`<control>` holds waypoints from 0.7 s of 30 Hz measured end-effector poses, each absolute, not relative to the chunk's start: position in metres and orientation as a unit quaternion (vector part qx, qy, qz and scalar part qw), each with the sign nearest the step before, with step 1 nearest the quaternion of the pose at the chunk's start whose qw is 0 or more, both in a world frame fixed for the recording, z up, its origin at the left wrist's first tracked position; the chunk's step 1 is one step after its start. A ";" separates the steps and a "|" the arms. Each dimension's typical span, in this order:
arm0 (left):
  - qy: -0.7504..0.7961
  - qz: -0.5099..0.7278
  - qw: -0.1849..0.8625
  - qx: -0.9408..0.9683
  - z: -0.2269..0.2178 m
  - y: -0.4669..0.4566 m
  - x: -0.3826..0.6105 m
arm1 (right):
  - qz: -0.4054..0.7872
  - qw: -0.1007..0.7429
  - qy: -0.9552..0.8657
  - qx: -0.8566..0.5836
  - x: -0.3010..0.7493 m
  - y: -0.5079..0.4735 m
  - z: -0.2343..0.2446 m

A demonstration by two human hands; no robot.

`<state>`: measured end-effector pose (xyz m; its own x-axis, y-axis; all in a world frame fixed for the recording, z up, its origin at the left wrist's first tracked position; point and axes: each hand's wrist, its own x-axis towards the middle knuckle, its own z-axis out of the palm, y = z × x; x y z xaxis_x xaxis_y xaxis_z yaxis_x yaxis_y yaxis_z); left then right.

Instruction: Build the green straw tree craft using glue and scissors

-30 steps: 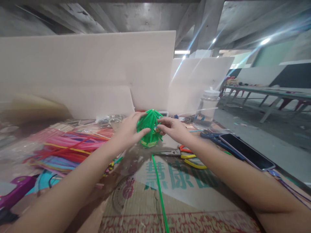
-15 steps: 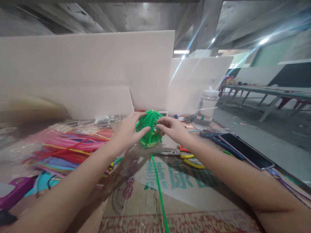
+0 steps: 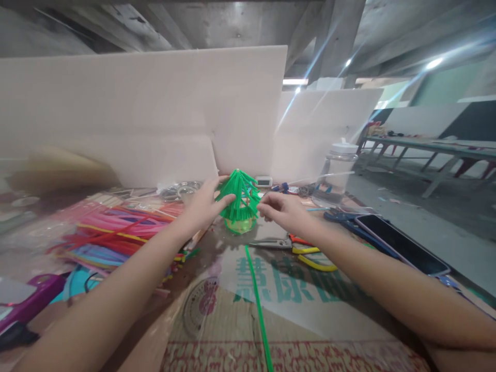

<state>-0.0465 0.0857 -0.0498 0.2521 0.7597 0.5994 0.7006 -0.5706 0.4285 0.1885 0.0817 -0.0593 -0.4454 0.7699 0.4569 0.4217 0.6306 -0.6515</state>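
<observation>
A small green cone (image 3: 240,197) made of plastic strips stands on a yellowish base at the far middle of the table. My left hand (image 3: 202,206) grips its left side, thumb and fingers closed round the strips. My right hand (image 3: 279,211) is just to the right of it, fingertips pinched at the cone's lower right edge. A long green strip (image 3: 257,305) runs from the cone's base toward me across the printed cardboard (image 3: 287,305).
A heap of coloured plastic strips (image 3: 112,232) lies at the left. Pliers with yellow and orange handles (image 3: 302,248) lie right of the cone, a phone (image 3: 403,244) and scissors (image 3: 341,217) further right. White boards (image 3: 155,113) wall the back; a clear jar (image 3: 335,173) stands there.
The cone now stands more upright. My right hand has slid from the cone's top down to its lower right edge. The view shifted slightly.
</observation>
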 end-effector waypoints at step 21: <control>0.466 0.405 0.072 0.783 -0.050 0.089 -0.047 | -0.150 0.098 -0.975 -0.133 0.192 0.055 -0.109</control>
